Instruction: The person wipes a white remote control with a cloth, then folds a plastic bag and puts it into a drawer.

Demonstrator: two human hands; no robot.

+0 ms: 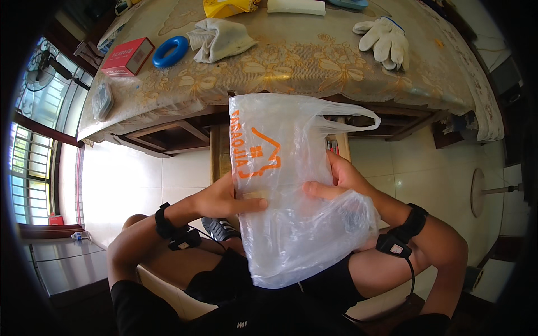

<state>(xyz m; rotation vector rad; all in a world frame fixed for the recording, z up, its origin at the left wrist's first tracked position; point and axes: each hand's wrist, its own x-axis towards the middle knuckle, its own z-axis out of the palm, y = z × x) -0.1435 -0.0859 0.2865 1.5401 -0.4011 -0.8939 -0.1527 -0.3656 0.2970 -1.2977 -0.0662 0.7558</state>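
Observation:
A translucent white plastic carrier bag (279, 235) with orange printing is stretched between my hands above my lap. My left hand (229, 201) grips its left edge, thumb on top and fingers hidden behind the film. On the other side, my right hand (334, 180) pinches the bag with the thumb across its front. The bag's loop handle (357, 119) points to the right, near the table edge. Its lower right part is crumpled and bulges. Behind it, a pulled-out wooden drawer (216, 155) is mostly hidden, with some red and dark items showing at its right side.
On the lace-covered table (290, 63) are a red box (127, 57), a blue ring (170, 51), a folded cloth (220, 40), white knit gloves (384, 44), a yellow package (229, 6) and a small clear case (102, 101). A fan (42, 69) stands by the window.

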